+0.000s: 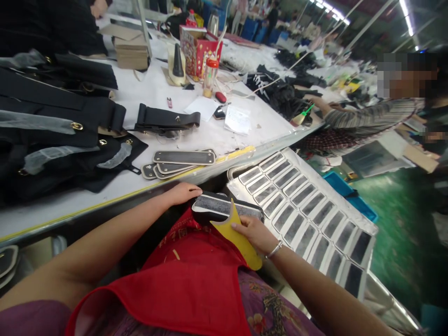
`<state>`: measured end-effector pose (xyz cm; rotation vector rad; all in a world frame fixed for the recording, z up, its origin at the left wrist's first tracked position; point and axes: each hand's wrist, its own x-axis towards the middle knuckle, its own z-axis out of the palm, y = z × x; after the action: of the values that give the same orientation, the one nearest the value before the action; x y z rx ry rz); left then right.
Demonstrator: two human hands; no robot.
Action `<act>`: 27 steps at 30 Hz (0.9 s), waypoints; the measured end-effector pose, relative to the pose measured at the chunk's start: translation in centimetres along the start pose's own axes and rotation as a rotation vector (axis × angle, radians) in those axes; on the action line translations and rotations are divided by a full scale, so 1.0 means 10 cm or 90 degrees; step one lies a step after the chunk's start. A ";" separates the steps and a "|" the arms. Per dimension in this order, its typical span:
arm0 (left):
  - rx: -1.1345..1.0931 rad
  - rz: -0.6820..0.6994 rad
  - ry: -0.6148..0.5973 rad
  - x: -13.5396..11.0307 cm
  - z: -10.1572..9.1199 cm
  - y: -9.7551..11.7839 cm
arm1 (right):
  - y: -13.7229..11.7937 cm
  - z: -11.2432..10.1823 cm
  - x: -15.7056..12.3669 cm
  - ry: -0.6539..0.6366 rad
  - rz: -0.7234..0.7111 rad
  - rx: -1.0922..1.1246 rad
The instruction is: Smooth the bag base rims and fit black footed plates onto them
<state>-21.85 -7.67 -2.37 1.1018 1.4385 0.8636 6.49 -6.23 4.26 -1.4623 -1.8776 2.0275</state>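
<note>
Over my red apron [196,294], a long black panel with rounded ends [210,215] carries a grey and white strip. My left hand [182,193] grips its left end, fingers closed on the edge. A yellow curved, flat scraper-like piece [241,238] is pinched between the thumb and fingers of my right hand [255,231]. Its notched tip overlaps the panel's lower right part. Just beyond, at the table edge, lies a small stack of dark strips with pale borders [184,157].
On my right, a board [297,163] bears rows of grey and white pieces. Black bag parts with gold fittings [56,112] cover the table's left. A red box [200,53] and a jar [210,77] stand farther back. A co-worker [371,116] sits at the right.
</note>
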 end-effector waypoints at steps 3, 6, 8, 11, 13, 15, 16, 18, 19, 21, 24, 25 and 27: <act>-0.067 -0.059 -0.029 -0.21 0.08 -0.01 | 0.13 0.31 0.09 0.050 -0.013 0.158; -0.283 -0.142 -0.096 -0.36 0.22 -0.08 | 0.22 0.53 0.18 0.066 0.004 0.219; -0.397 -0.134 -0.102 -0.39 0.30 -0.13 | 0.26 0.62 0.24 0.076 0.029 0.207; -0.494 -0.086 -0.078 -0.36 0.38 -0.18 | 0.28 0.69 0.34 0.060 0.050 0.201; -0.534 -0.071 -0.067 -0.33 0.40 -0.21 | 0.25 0.71 0.42 0.028 0.067 0.211; -0.558 -0.065 -0.059 -0.32 0.39 -0.23 | 0.20 0.74 0.49 0.002 0.080 0.223; -0.566 -0.062 -0.056 -0.31 0.39 -0.24 | 0.19 0.76 0.53 0.001 0.081 0.226; -0.583 -0.057 -0.055 -0.30 0.36 -0.26 | 0.17 0.80 0.59 0.012 0.070 0.228; -0.592 -0.056 -0.058 -0.29 0.35 -0.27 | 0.17 0.83 0.61 0.023 0.061 0.227; -0.614 -0.049 -0.064 -0.26 0.34 -0.30 | 0.18 0.90 0.65 0.047 0.044 0.224; -0.636 -0.020 -0.052 -0.22 0.34 -0.34 | 0.19 1.01 0.70 0.066 0.030 0.238; -0.636 -0.007 -0.043 -0.21 0.35 -0.35 | 0.18 1.03 0.71 0.064 0.028 0.250; -0.629 0.020 -0.024 -0.19 0.38 -0.37 | 0.17 1.07 0.73 0.056 0.028 0.282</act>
<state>-18.72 -10.80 -5.82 0.3745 0.7654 1.3505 -3.31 -10.76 -3.12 -1.4471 -1.2608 2.1694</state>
